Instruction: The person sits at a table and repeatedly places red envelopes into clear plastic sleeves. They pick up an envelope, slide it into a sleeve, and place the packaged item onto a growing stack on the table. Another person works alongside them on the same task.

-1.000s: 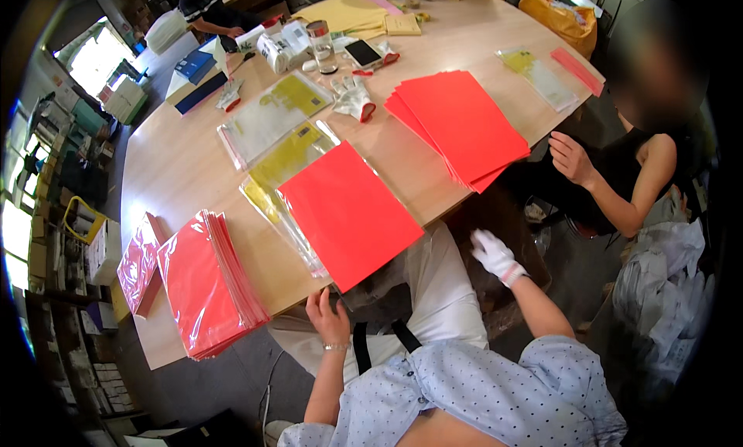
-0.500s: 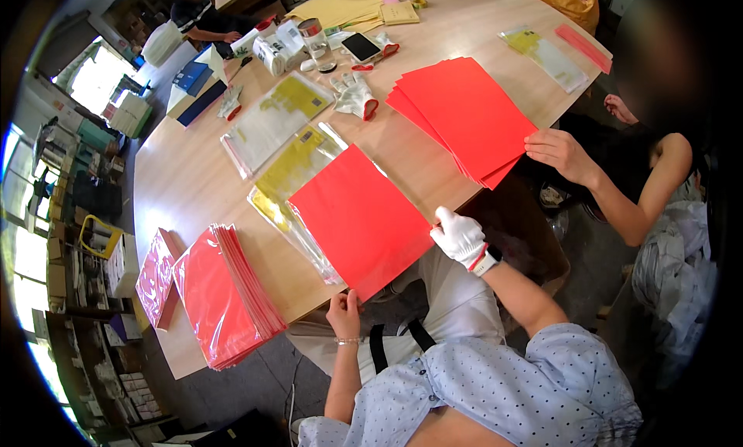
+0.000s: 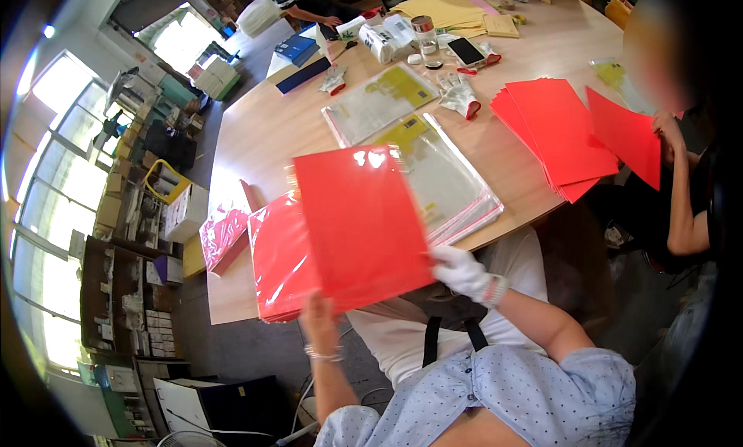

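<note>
A red sheet in a clear plastic sleeve (image 3: 362, 222) is held up off the table, its film glinting at the top edge. My bare left hand (image 3: 317, 323), blurred by motion, grips its lower left corner. At the lower right corner, my right hand (image 3: 463, 275) in a white glove pinches the edge. The sleeve partly covers a stack of sleeved red sheets (image 3: 279, 250) on its left. To its right lies a pile of clear plastic sleeves (image 3: 457, 191) with yellow-green print.
Another pile of clear sleeves (image 3: 379, 99) lies farther back. A fan of loose red sheets (image 3: 553, 130) rests on the right, where a co-worker's hand (image 3: 669, 130) holds one red sheet (image 3: 628, 141). Gloves (image 3: 458, 95), a jar (image 3: 426, 41) and a phone (image 3: 466, 52) sit beyond.
Both my hands have carried the sleeved red sheet left and lifted it from the clear sleeves to over the sleeved stack. The co-worker has raised one red sheet off the fan.
</note>
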`<state>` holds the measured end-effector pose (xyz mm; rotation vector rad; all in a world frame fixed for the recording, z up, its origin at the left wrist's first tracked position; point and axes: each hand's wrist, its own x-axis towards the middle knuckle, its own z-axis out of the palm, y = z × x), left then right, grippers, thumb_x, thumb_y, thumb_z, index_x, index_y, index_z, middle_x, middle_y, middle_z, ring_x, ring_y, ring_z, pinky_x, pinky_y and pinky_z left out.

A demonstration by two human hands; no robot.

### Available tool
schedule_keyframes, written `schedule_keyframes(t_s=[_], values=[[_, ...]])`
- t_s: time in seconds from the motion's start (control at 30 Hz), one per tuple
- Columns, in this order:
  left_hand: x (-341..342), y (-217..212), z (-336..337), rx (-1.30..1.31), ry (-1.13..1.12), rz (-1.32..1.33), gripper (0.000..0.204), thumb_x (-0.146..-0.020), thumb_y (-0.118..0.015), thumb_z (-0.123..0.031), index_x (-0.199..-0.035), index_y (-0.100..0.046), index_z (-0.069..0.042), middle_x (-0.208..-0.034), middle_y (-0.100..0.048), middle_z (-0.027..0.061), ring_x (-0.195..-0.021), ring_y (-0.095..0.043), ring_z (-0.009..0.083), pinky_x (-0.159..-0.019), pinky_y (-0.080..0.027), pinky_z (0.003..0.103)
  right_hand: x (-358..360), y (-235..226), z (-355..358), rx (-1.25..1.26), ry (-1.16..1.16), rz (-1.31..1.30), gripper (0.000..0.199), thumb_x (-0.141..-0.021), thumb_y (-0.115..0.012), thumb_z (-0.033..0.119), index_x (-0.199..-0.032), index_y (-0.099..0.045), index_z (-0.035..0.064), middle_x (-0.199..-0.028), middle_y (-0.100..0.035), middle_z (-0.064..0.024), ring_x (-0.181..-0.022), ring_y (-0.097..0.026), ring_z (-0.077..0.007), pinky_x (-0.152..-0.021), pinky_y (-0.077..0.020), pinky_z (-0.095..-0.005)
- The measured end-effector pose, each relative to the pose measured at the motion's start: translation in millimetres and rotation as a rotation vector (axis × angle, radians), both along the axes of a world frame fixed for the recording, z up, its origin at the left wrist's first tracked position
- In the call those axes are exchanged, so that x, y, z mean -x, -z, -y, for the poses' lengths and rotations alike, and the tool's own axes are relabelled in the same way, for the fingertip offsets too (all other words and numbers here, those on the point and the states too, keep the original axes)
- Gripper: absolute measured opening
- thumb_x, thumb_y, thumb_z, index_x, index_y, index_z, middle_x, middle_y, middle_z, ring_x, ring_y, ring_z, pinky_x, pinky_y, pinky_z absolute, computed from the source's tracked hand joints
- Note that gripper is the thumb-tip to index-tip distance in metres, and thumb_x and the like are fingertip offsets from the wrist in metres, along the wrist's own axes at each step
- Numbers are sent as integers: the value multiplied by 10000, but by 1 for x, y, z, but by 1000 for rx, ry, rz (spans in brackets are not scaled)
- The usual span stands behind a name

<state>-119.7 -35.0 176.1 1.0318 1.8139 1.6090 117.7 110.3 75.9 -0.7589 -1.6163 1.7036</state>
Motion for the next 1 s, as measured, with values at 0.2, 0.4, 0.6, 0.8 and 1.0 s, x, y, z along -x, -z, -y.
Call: schedule_keyframes(t_s=[0.2, 0.4, 0.6, 0.8, 1.0], values=[[206, 49, 73, -5, -354, -405, 296, -879, -438, -99, -1123, -530, 40, -1153, -564, 140, -1070, -522, 220, -915, -408, 328, 174, -58, 23, -388, -274, 82, 313, -820, -531, 256, -1017, -617, 29, -979, -618, -202, -924, -590, -330, -798, -463, -396], [229, 107, 65, 55, -339, -244, 411, -867, -431, -108, -1250, -469, 37, -1320, -451, 157, -1175, -458, 225, -973, -366, 327, 156, -57, 10, -218, -383, 112, 376, -848, -530, 267, -1179, -561, 92, -955, -655, -128, -908, -622, -271, -796, -478, -353], [187, 67, 73, -15, -810, -1115, 409, -914, -453, -196, -1256, -403, 23, -1245, -445, 184, -1092, -497, 294, -878, -436, 374, -57, -77, -45, -775, 198, 241, 161, -761, -594, 82, -914, -600, 35, -832, -616, -112, -794, -601, -285, -701, -487, -350], [30, 15, -20, -294, -150, -511, 223, -896, -496, -132, -1055, -522, 22, -813, -589, 100, -676, -591, 194, -657, -485, 300, -211, -99, -118, -1137, 515, 1077, 334, -685, -635, 152, -989, -537, 53, -953, -582, -122, -946, -543, -293, -790, -448, -382], [-77, 55, -141, -39, 343, -555, 321, -804, -544, -29, -1121, -533, 20, -1129, -564, 187, -1031, -559, 300, -862, -451, 397, -224, -120, -134, -927, 478, 959, 108, -786, -557, 185, -769, -545, 79, -689, -580, -98, -704, -584, -272, -611, -465, -374]])
